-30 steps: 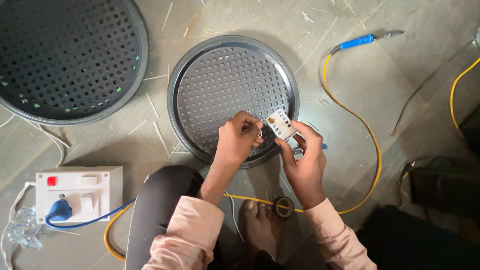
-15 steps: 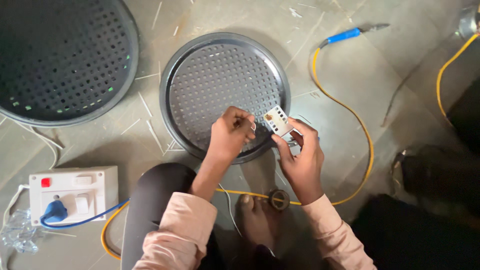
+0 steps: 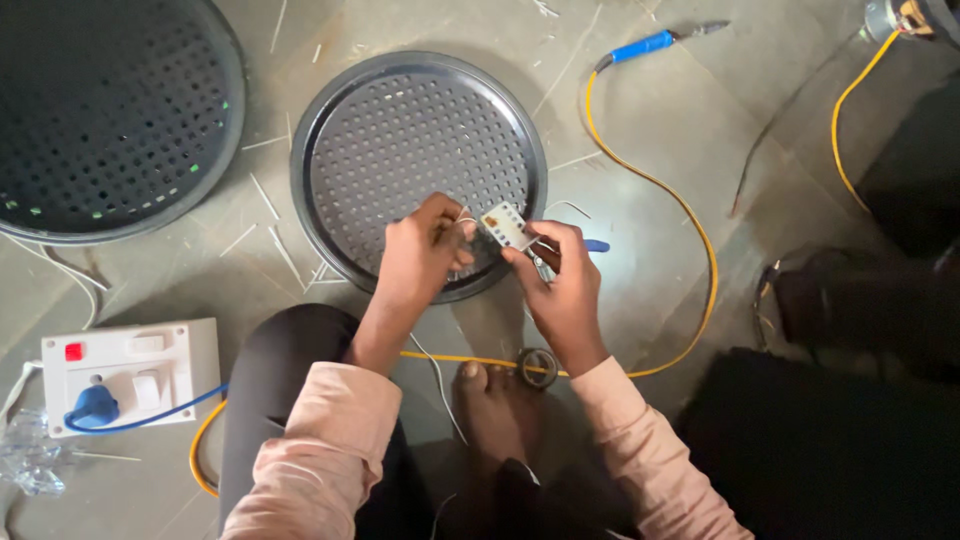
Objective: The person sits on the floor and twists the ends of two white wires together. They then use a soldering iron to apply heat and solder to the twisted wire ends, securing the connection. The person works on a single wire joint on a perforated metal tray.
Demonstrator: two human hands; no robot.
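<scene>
Grey stone tile floor [image 3: 640,120], littered with thin pale wire offcuts. White switch-and-socket board [image 3: 130,375] lies on floor, low left; floor beyond it runs to upper right in warm, dim light. Dark shadowed area far right of board.

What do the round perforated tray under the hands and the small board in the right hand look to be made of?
The round perforated tray looks like dark sheet metal with a dull sheen on its raised rim. The small board, pinched in the right hand, looks like a pale circuit board with tiny parts; its exact material is unclear.
</scene>
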